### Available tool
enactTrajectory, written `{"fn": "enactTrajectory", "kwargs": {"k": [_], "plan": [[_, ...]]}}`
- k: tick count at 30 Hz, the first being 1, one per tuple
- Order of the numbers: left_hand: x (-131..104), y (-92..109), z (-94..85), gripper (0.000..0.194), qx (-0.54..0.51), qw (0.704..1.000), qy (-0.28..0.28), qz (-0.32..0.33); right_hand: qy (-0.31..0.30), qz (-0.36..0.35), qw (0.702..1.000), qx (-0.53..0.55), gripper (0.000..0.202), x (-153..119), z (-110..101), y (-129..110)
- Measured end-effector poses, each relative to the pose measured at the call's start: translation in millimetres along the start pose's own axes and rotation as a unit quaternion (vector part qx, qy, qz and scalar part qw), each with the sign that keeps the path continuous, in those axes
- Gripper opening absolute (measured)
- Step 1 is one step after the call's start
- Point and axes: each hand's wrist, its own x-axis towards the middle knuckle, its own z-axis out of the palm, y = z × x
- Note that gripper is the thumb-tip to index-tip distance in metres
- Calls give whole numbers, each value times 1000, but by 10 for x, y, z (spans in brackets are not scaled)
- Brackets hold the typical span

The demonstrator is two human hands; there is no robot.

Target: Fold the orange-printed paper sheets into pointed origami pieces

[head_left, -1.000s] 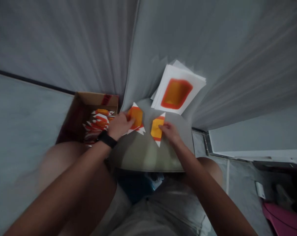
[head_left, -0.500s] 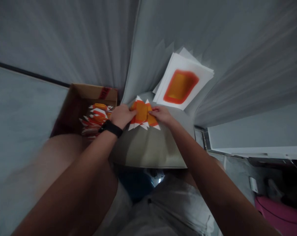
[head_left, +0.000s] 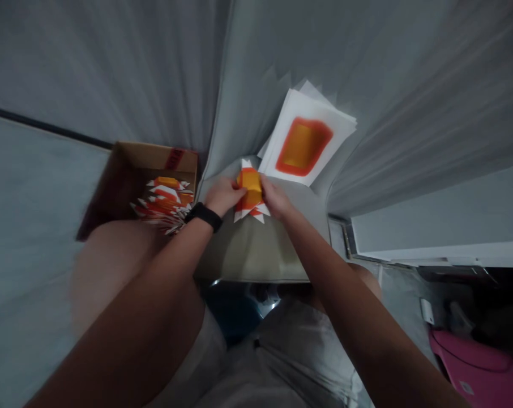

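Observation:
A folded paper piece (head_left: 252,187), orange and red with white pointed corners, lies between my hands over the grey seat (head_left: 256,255). My left hand (head_left: 223,195), with a black watch on the wrist, is closed on its left side, thumb on top. My right hand (head_left: 276,197) grips its right edge, with some fingertips hidden. Behind them a stack of white sheets (head_left: 273,150) leans on the backrest; its top sheet bears an orange rectangle with a red border.
To the left stands an open cardboard box (head_left: 133,156) holding many similar folded papers (head_left: 167,195). A pink object (head_left: 477,368) with a dark cable lies at the lower right. Grey curtain-like fabric (head_left: 112,68) hangs behind.
My hands have drawn closer together, and the right part of the folded paper has come in against the rest, so the piece looks narrower. The view has shifted slightly.

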Motion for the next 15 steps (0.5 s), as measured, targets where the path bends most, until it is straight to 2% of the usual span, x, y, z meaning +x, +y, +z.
{"fn": "enactTrajectory", "kwargs": {"k": [3, 5, 7, 9, 11, 13, 15], "plan": [[-64, -5, -46, 24, -23, 999, 21, -9, -24, 67, 995, 72, 20, 39, 166, -10], [-111, -10, -89, 28, -13, 998, 56, -8, 6, 75, 993, 90, 13, 89, 334, -15], [-152, -17, -132, 32, 15, 996, 90, -8, 41, 63, 993, 88, 15, 132, 510, -19], [-179, -23, -169, 36, 41, 993, 106, -18, 78, 51, 995, 39, 18, 146, 654, -17], [-187, -26, -197, 38, 57, 993, 98, -26, 114, 44, 991, -60, 22, 125, 743, -3], [-182, -24, -215, 37, 70, 993, 86, -28, 157, 22, 973, -168, 25, 85, 774, 24], [-175, -12, -227, 35, 90, 993, 77, -28, 194, -18, 953, -232, 44, 48, 763, 62]]}}
